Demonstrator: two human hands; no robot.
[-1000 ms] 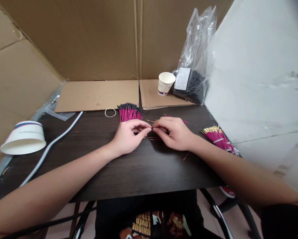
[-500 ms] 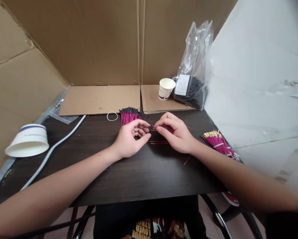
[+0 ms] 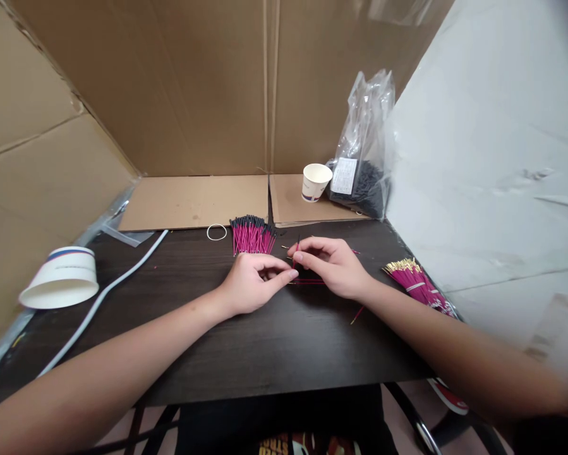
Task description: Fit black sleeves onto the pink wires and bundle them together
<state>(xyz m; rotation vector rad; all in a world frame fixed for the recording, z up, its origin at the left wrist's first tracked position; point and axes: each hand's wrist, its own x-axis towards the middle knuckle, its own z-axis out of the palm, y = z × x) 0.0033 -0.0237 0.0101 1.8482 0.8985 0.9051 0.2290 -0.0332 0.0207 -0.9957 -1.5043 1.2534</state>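
My left hand (image 3: 254, 283) and my right hand (image 3: 332, 265) meet fingertip to fingertip over the dark table (image 3: 246, 341). The right hand pinches a thin magenta pin (image 3: 296, 247) that sticks up and away from its fingers. The left hand's fingers are curled, its thumb and forefinger close beside the right fingertips; what they hold is too small to make out. A few loose magenta pins (image 3: 307, 282) lie under the hands. A bunch of black-capped magenta pins (image 3: 251, 234) lies just beyond the left hand. A second bunch with gold tips (image 3: 416, 279) lies to the right.
A white rubber band (image 3: 216, 232) lies left of the capped bunch. A paper cup (image 3: 314, 182) and a clear bag of black parts (image 3: 362, 163) stand at the back right. An upturned paper bowl (image 3: 60, 284) and a grey cable (image 3: 103, 297) are on the left. Cardboard walls surround the table.
The view has tilted, so everything sits lower in frame. My right hand now holds one pin tilted upward, and the left hand's fingers have closed nearer to the right fingertips.
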